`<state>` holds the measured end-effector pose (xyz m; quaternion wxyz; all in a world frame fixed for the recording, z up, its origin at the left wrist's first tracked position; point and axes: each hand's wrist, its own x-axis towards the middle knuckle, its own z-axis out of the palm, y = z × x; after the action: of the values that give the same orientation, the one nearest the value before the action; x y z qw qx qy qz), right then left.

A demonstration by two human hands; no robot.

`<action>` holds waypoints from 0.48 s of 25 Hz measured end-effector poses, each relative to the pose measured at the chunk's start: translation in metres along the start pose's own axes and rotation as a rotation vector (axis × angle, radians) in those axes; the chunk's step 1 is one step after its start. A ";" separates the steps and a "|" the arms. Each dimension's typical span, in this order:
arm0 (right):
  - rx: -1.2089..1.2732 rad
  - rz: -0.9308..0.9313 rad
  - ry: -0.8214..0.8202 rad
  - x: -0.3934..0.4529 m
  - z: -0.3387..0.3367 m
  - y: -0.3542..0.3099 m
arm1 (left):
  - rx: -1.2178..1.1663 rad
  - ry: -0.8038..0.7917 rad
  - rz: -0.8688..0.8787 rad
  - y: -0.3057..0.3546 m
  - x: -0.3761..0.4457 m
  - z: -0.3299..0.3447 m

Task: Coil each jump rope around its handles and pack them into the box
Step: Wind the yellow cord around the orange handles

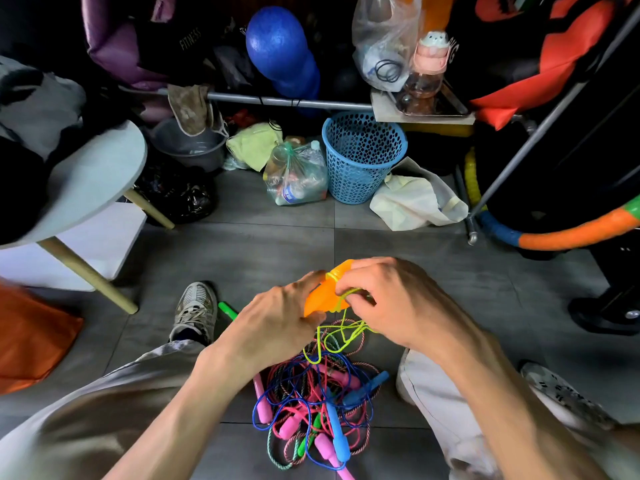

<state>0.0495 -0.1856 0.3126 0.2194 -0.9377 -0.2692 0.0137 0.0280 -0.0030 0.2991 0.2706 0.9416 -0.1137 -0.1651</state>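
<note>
Left hand (277,320) is gripping the orange handles (323,294), fingers curled around them from the left side. Right hand (391,299) is pinching the yellow-green rope (341,336) right at the handles, fingers curled over the top end. The rope is wrapping the upper part of the handles in a few turns, and the loose rest is hanging down in loops toward the pile of jump ropes (311,407) on the floor (249,251). The pile is lying between the person's legs: blue, pink and green handles tangled in blue, red and speckled cords. One green handle (227,310) is sticking out just beside the left shoe (194,311), partly hidden by the left hand. A blue basket (362,157) is standing well behind, near a bag of bottles (296,176) and a cream cloth (415,199). A grey round bench (100,174) with wooden legs is standing at left.
</note>
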 end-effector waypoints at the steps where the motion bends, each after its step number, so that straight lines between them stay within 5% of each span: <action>1: 0.004 -0.022 0.028 0.000 -0.002 0.001 | -0.011 -0.029 0.016 0.001 0.001 -0.002; 12: 0.412 -0.010 -0.112 0.003 -0.025 0.013 | -0.078 -0.196 0.205 -0.007 0.002 -0.014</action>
<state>0.0622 -0.2037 0.3302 0.3910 -0.8695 -0.2771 0.1193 0.0356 0.0092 0.3058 0.3101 0.8932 -0.2284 -0.2321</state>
